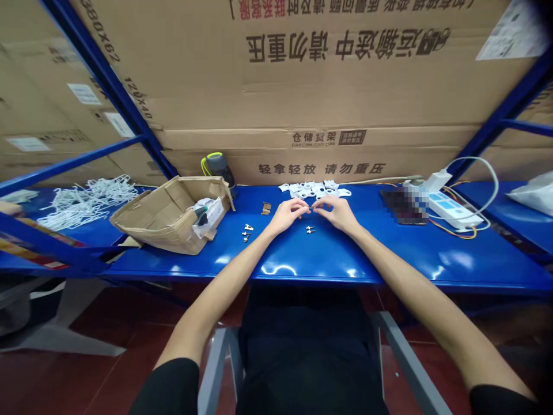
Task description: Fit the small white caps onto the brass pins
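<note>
Two bare hands meet above a blue tabletop (280, 262) in the head view, their fingertips nearly touching. The left hand (285, 217) has thumb and fingers drawn together at one end of a small dark piece (311, 207); the right hand (340, 213) pinches the same piece between thumb and forefinger from the opposite side. The piece, held just above the table between the two hands, is too small for its form to be made out. Nearer the table's front edge, below the hands, lie small metal parts (310, 231); a further group, the left-hand metal parts (248, 227), lies beside the left forearm, with a brown scrap (266, 208) behind it. Flat white pieces (317, 190) are heaped just beyond the fingers. To the left stand an open cardboard box (149, 216) and a dark bottle (223, 169); to the right, a white power strip (453, 208) lies beside a dark flat object (400, 208), partly pixelated.
</note>
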The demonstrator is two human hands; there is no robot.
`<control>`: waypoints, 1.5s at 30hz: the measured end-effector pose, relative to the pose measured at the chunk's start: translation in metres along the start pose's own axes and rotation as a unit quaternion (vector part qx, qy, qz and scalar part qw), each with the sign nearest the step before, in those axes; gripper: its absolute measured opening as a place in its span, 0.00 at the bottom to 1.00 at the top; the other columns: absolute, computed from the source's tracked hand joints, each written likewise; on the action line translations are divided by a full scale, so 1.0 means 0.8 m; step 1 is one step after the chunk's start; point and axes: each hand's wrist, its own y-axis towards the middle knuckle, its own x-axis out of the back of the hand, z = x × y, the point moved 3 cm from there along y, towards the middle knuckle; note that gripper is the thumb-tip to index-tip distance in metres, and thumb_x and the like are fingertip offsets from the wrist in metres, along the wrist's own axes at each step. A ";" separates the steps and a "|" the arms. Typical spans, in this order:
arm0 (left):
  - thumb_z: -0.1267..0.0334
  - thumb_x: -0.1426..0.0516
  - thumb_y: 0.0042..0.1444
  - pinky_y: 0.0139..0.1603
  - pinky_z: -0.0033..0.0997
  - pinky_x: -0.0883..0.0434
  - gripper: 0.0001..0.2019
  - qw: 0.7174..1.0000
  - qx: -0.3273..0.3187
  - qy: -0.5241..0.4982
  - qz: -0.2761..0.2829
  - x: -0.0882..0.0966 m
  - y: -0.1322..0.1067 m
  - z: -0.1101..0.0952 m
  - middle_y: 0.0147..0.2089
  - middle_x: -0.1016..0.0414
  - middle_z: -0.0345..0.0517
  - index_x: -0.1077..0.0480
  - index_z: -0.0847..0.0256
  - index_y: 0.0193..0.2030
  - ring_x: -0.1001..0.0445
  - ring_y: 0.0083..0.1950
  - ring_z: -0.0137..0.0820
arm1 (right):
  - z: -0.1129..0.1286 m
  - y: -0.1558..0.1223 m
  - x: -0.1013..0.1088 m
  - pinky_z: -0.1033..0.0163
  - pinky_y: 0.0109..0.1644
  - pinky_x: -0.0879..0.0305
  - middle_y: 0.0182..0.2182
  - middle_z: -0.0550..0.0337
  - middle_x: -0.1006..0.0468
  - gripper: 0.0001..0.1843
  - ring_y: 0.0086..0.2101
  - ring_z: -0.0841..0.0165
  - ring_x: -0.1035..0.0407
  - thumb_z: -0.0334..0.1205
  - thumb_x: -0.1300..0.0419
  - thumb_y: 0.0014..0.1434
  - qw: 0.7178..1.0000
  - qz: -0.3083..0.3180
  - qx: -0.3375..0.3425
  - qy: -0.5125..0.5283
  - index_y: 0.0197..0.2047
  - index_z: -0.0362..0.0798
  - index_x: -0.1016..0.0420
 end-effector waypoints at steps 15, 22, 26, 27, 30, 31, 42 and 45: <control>0.47 0.35 0.59 0.40 0.32 0.26 0.20 0.998 0.042 -0.038 0.012 0.002 0.001 0.004 0.41 0.14 0.54 0.21 0.65 0.45 0.23 0.35 0.33 | 0.004 -0.001 0.004 0.54 0.49 0.29 0.38 0.55 0.15 0.10 0.40 0.59 0.23 0.44 0.38 0.66 1.000 0.009 0.030 -0.002 0.43 0.52 0.15; 0.47 0.35 0.59 0.39 0.32 0.27 0.20 0.998 0.048 -0.047 0.017 0.003 0.002 0.006 0.43 0.14 0.54 0.21 0.64 0.45 0.22 0.37 0.34 | 0.003 0.000 0.005 0.53 0.49 0.28 0.38 0.55 0.15 0.10 0.39 0.59 0.24 0.46 0.38 0.66 1.000 0.001 0.020 0.000 0.42 0.52 0.16; 0.47 0.34 0.58 0.41 0.33 0.26 0.20 0.996 0.051 -0.066 0.014 0.002 0.003 0.008 0.42 0.14 0.55 0.21 0.65 0.44 0.20 0.39 0.35 | 0.003 0.000 0.004 0.53 0.47 0.28 0.38 0.54 0.15 0.11 0.40 0.59 0.24 0.46 0.39 0.66 1.000 0.008 0.026 -0.001 0.42 0.52 0.16; 0.47 0.33 0.57 0.41 0.33 0.25 0.20 0.996 0.048 -0.071 0.016 0.002 0.003 0.009 0.42 0.14 0.55 0.21 0.65 0.43 0.20 0.39 0.35 | 0.003 0.000 0.003 0.53 0.47 0.28 0.38 0.54 0.15 0.11 0.40 0.59 0.24 0.47 0.39 0.66 1.000 0.009 0.027 0.001 0.42 0.52 0.16; 0.48 0.33 0.57 0.43 0.34 0.25 0.20 0.996 0.038 -0.080 0.024 0.000 0.004 0.012 0.42 0.14 0.55 0.21 0.65 0.43 0.19 0.41 0.36 | 0.004 -0.001 0.002 0.54 0.47 0.29 0.37 0.54 0.15 0.11 0.39 0.59 0.24 0.46 0.39 0.66 0.999 0.008 0.033 0.009 0.42 0.52 0.16; 0.48 0.33 0.57 0.43 0.34 0.25 0.20 0.996 0.037 -0.083 0.024 0.000 0.004 0.013 0.41 0.14 0.55 0.21 0.65 0.43 0.19 0.41 0.37 | 0.005 -0.001 0.001 0.54 0.47 0.29 0.36 0.55 0.15 0.11 0.39 0.59 0.24 0.46 0.39 0.66 0.999 0.008 0.034 0.010 0.41 0.53 0.16; 0.47 0.33 0.58 0.42 0.34 0.25 0.22 0.996 0.020 -0.080 0.031 -0.001 0.003 0.012 0.41 0.15 0.54 0.21 0.66 0.45 0.20 0.39 0.36 | 0.010 -0.002 -0.004 0.55 0.46 0.30 0.37 0.56 0.14 0.11 0.39 0.60 0.24 0.46 0.39 0.68 0.999 0.008 0.050 0.003 0.42 0.52 0.16; 0.47 0.33 0.57 0.41 0.32 0.26 0.21 0.998 0.016 -0.057 0.012 0.002 0.004 0.012 0.40 0.16 0.51 0.21 0.65 0.44 0.22 0.35 0.32 | 0.006 0.000 -0.003 0.55 0.47 0.29 0.40 0.55 0.14 0.11 0.42 0.59 0.23 0.49 0.37 0.67 0.999 0.010 0.036 0.001 0.45 0.52 0.17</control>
